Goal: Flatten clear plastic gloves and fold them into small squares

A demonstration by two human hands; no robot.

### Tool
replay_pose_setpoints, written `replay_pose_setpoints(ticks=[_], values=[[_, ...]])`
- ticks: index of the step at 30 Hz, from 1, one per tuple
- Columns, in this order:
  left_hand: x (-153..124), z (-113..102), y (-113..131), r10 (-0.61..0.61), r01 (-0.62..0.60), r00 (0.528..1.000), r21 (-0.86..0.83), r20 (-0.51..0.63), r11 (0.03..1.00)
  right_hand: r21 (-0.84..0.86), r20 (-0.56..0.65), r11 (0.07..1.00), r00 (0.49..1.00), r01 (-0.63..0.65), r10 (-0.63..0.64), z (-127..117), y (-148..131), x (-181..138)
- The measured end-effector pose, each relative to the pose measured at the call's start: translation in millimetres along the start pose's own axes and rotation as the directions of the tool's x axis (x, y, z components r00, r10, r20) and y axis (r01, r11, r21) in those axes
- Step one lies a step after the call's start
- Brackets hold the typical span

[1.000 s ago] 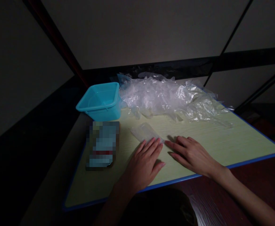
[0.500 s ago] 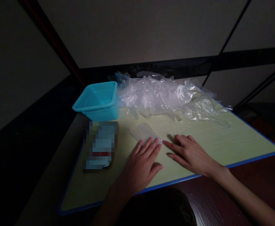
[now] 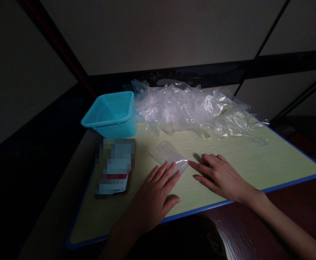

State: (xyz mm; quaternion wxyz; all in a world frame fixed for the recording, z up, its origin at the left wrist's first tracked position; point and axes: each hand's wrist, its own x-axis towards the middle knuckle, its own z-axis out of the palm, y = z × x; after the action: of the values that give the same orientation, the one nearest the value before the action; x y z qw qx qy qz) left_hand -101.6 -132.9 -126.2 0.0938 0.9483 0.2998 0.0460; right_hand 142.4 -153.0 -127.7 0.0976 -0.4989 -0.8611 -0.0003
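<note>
A small flat piece of clear plastic film (image 3: 165, 152), with two rounded lobes at its far end, lies on the table. My left hand (image 3: 156, 193) rests palm down on its near edge, fingers stretched out and thumb apart. The fingertips cover part of the film. At the film's right corner, the index fingertip of my right hand (image 3: 219, 177) touches it. That hand's thumb is stretched out, and its other fingers are loosely bent with nothing seen in them.
A blue plastic basin (image 3: 116, 124) stands at the table's back left. Crumpled clear plastic film (image 3: 179, 108) spreads along the back edge. A blurred-out, phone-like object (image 3: 117, 162) lies on the left. The pale table (image 3: 268, 166) has a blue rim. Panelled walls stand behind it.
My left hand has slid back toward me and slightly left, uncovering more of the film's near part. My right index finger has stayed at the film's corner.
</note>
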Motion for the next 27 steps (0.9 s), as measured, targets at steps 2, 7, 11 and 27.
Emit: replay_pose_setpoints(ticks=[2, 7, 11, 27], values=[[-0.7, -0.1, -0.8, 0.010, -0.010, 1.000, -0.008, -0.003, 1.000, -0.002, 0.002, 1.000, 1.000, -0.002, 0.002, -0.3, -0.4, 0.1], [-1.4, -0.6, -3.8, 0.032, -0.033, 0.999, -0.041, -0.019, 0.999, 0.000, 0.001, 1.000, 1.000, -0.004, 0.004, -1.6, -1.1, 0.4], [-3.6, -2.0, -5.9, 0.054, -0.059, 0.997, -0.088, -0.054, 0.994, -0.003, 0.014, 1.000, 1.000, -0.015, 0.015, -2.5, -1.9, 0.7], [-7.0, -3.9, 12.3, 0.001, -0.006, 0.990, -0.031, -0.144, 0.999, 0.007, -0.007, 1.000, 1.000, -0.002, 0.002, -1.8, -2.1, -0.1]])
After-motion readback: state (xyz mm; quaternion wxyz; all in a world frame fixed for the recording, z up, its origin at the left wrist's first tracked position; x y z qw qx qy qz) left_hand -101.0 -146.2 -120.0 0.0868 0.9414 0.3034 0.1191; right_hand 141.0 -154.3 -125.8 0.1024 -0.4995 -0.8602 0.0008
